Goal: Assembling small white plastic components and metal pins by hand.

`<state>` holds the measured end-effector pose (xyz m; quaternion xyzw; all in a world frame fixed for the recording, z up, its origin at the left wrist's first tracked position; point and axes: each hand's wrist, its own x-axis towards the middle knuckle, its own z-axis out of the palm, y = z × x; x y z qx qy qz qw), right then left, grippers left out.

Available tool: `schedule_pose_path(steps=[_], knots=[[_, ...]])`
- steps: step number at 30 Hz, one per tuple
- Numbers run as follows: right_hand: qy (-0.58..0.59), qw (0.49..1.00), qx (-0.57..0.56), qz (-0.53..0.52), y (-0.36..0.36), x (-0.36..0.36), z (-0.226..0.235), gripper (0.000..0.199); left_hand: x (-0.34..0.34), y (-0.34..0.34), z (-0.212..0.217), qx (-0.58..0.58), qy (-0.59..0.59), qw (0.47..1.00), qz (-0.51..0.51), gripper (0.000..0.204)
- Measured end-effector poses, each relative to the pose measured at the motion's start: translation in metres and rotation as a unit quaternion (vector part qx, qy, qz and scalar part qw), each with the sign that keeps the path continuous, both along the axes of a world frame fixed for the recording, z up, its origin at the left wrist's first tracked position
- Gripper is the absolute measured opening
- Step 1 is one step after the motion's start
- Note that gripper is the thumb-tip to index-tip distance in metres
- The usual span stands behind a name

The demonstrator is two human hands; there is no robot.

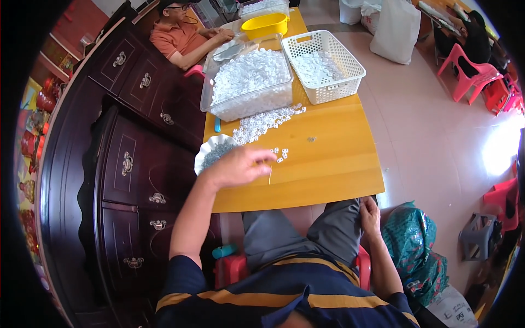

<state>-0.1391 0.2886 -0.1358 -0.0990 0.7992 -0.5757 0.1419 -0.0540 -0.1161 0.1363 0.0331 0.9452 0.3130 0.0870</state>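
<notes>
My left hand (239,167) is over the near part of the wooden table, its fingers stretched to the right and somewhat blurred. Just beyond its fingertips lie several small clear plastic pieces (282,155). A thin pale stick (269,176) shows below the thumb tip; it appears to lie on the table. Partly behind the left hand stands a white scalloped bowl (199,155) of small greyish pieces. My right hand (371,216) rests by my right thigh, below the table's corner, with curled fingers; what they hold, if anything, is hidden.
A clear bin (251,106) heaped with white pieces stands beyond a loose pile (262,124). Beside it are a white perforated basket (342,85) and a yellow tub (265,26). Another person sits far left. Dark cabinets (147,147) flank the table; a green bag (410,240) lies right.
</notes>
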Motion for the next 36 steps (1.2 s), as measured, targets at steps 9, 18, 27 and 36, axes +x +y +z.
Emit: schedule_pose_path(steps=[9,18,27,36], knots=[[0.128,0.989,0.062,-0.036,-0.023,-0.052,-0.120,0.039,-0.147,-0.117,0.007,0.035,0.176,0.966,0.184,0.046],[0.077,0.990,0.116,-0.032,-0.030,-0.038,-0.008,0.029,-0.271,-0.181,-0.043,-0.165,0.109,0.956,0.217,0.083],[0.224,0.960,0.167,-0.028,-0.057,0.013,0.052,0.053,-0.319,-0.177,-0.081,-0.312,0.153,0.930,0.116,0.082],[0.248,0.938,0.240,0.041,-0.056,0.009,0.024,0.049,-0.321,-0.163,-0.069,-0.337,0.093,0.931,0.106,0.063]])
